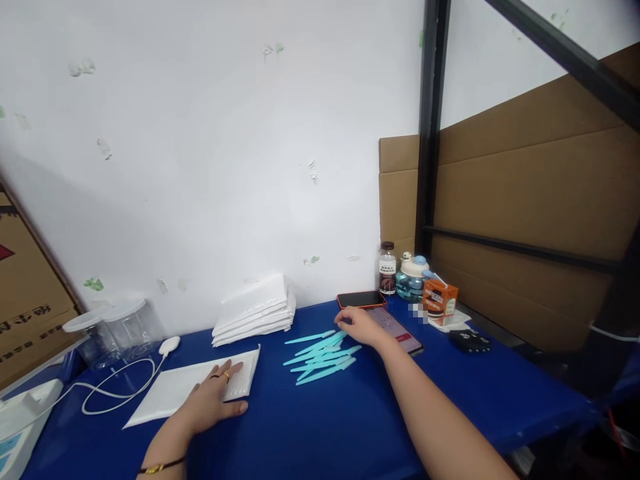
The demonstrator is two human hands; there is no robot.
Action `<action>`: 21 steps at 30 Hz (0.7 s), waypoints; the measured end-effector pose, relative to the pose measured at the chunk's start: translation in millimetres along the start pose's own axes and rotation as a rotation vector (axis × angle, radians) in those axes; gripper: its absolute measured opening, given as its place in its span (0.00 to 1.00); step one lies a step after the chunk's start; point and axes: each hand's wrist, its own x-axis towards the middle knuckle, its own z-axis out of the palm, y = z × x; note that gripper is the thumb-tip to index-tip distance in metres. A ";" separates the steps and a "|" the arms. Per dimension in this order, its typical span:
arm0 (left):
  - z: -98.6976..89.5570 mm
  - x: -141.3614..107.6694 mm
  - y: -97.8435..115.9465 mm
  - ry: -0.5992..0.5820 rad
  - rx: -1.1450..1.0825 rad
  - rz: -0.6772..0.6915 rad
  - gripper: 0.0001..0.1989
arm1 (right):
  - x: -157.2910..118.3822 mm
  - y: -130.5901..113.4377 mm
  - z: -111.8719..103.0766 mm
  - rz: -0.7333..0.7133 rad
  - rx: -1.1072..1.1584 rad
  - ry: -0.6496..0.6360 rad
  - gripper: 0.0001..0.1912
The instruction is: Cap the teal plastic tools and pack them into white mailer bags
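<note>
- We spread our left hand [213,395] on one white packet [173,387], toward the worktop's [300,433] left edge.
- Our right hand [357,325] curls by loose turquoise tools [325,373]; grip unclear.
- Stacked packets [255,311] sit at the back edge.

The person's left hand [215,395] covers part of a flat white padded envelope [173,385] near the left end of the blue worktop [300,433]. The right hand [357,325] hides part of a phone with a lit screen [397,330]; whether its fingertips grip anything is unclear. The view cuts off the white plastic device [30,420] at the worktop's left end. Toward the back right corner, pixelation obscures part of the small orange box [440,300], and the brown-capped bottle's [387,270] label is too small to read.
</note>
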 end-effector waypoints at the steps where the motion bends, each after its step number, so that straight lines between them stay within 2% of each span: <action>1: -0.3 -0.5 -0.8 -0.033 -0.015 0.006 0.35 | -0.6 1.3 0.4 -0.028 -0.017 -0.036 0.12; 3: -3.4 -1.1 -4.0 -0.071 -0.042 0.009 0.29 | -1.3 3.0 2.7 -0.051 -0.067 -0.089 0.15; 6: -8.8 -1.0 -8.6 -0.051 -0.027 0.026 0.25 | -1.3 3.0 6.4 -0.039 -0.120 -0.114 0.17; 9: -8.9 -0.6 -11.5 -0.027 0.001 0.060 0.30 | -1.4 1.9 5.9 -0.018 -0.143 -0.112 0.18; 15: -11.6 -3.5 -11.0 -0.062 -0.054 0.083 0.36 | -3.6 4.2 1.3 -0.015 -0.177 -0.177 0.25; 18: -19.9 -2.7 10.4 -0.006 -0.140 0.120 0.34 | -3.7 2.6 4.2 -0.063 -0.165 -0.216 0.25; 21: -19.4 9.0 52.1 0.049 -0.240 0.247 0.25 | -4.2 -4.5 8.6 -0.123 -0.117 -0.245 0.22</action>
